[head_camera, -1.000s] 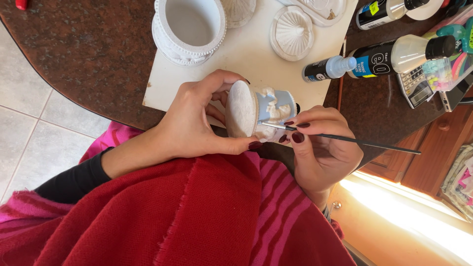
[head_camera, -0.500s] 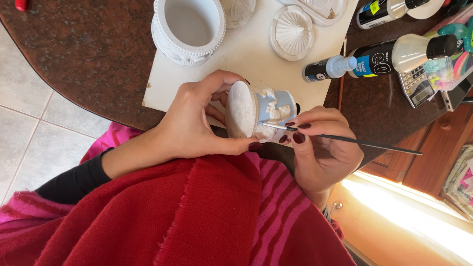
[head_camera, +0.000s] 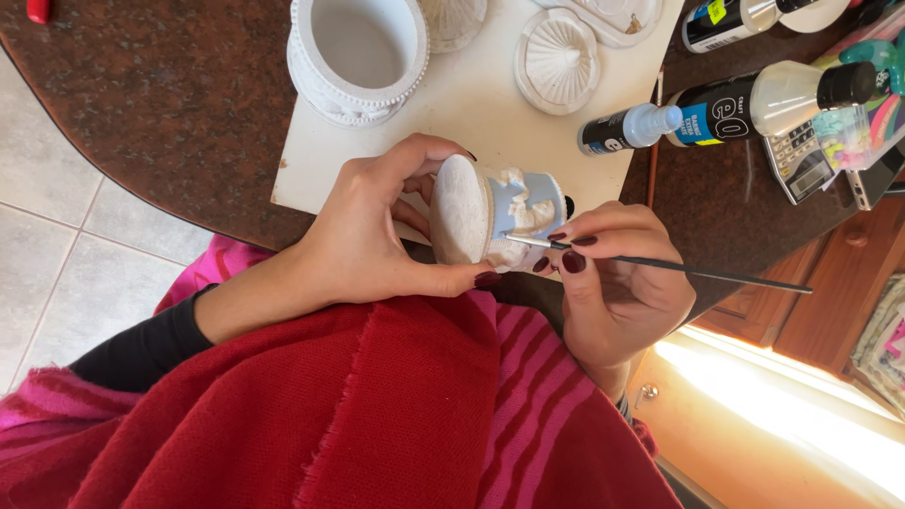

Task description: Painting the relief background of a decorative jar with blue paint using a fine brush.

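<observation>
— What sits closest to the camera?

— A red knitted shawl (head_camera: 377, 415) with pink stripes, draped over the person's lap and front. Just past it, both hands meet over the edge of the desk (head_camera: 170, 104).

— What is the left hand (head_camera: 368, 240) doing?

— Its fingers are wrapped around a small plaster figurine (head_camera: 490, 217), thumb under the round flat base and the other fingers curled over the top. The piece lies tipped on its side, base toward the left hand, so its blue-painted face is turned to the other hand.

— And the right hand (head_camera: 613, 283)?

— It pinches a thin paintbrush (head_camera: 660, 264) between thumb and fingertips, like a pen. The tip touches the figurine at the edge of the blue area, and the long dark handle runs off to the right. Held low on the shaft like that, it looks steadied for fine work.

— So where is the figurine, exactly?

— In the air between the hands, just above the desk's near edge, not resting on it.

— What lies beyond?

— A white board (head_camera: 471, 123) covers part of the dark desk, seemingly to protect it. On it stand an unpainted white pot (head_camera: 358, 52) and a ribbed white lid (head_camera: 556, 61). To the right, paint bottles (head_camera: 745, 104) lie on their sides within reach, near a calculator (head_camera: 801, 155).
</observation>
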